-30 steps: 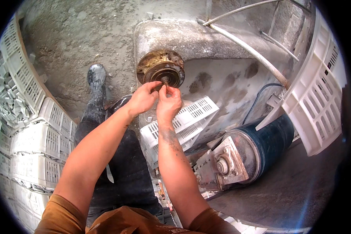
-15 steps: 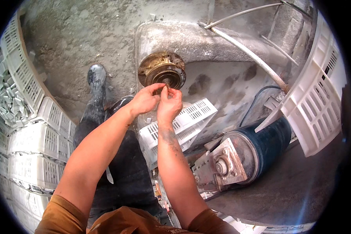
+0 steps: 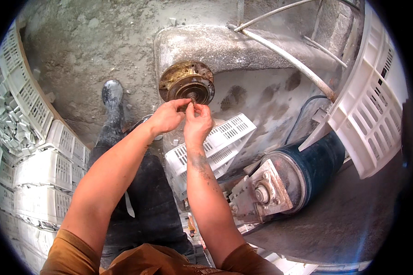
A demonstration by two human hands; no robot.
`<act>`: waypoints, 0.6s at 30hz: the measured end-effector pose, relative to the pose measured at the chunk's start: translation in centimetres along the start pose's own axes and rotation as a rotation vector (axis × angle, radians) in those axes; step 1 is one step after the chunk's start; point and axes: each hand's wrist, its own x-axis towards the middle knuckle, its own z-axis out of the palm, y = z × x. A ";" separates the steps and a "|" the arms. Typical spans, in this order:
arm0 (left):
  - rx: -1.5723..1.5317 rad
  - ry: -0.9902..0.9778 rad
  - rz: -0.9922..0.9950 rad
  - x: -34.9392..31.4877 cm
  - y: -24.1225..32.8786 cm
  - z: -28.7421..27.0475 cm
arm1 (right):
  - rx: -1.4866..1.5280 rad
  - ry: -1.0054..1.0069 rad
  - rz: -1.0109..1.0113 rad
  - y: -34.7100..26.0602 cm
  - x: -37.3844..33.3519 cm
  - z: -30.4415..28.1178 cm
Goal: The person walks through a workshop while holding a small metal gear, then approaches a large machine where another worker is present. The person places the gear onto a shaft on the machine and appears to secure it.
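A rusty, greasy round flange (image 3: 172, 75) with a smaller ring and a central shaft (image 3: 193, 97) rests by the end of a rough concrete ledge. My left hand (image 3: 168, 115) and my right hand (image 3: 198, 123) meet at the near end of that shaft. Both are pinched closed, thumbs and forefingers together around a small dark piece at the shaft's tip. That piece is too small and too covered by the fingertips to name. Below my right hand lies a white slotted plastic crate (image 3: 211, 142), partly behind my right forearm.
White crates (image 3: 41, 174) are stacked on the left, one full of small pale pieces (image 3: 9, 119). The concrete ledge (image 3: 202, 46) runs behind the flange. On the right are a blue motor-like cylinder (image 3: 319, 160), a pale pipe (image 3: 289, 59) and another white crate (image 3: 371, 105).
The view has shifted slightly, so the surroundings sit a little differently. Both hands stay together at the shaft tip, with only slight finger movement.
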 end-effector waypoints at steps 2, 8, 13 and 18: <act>-0.001 -0.018 -0.022 -0.3 0.6 -0.3 | -0.026 0.011 -0.013 -0.4 -0.1 0.0; -0.402 0.003 -0.119 -1.7 -0.9 -0.5 | -0.045 0.005 0.032 -1.2 -0.3 0.1; -0.800 -0.051 -0.123 -3.0 -1.8 -1.9 | -0.082 0.005 0.019 -1.8 -0.2 0.0; -1.045 -0.140 -0.158 -3.9 -1.3 -3.1 | -0.093 -0.005 0.019 -1.5 0.0 -0.2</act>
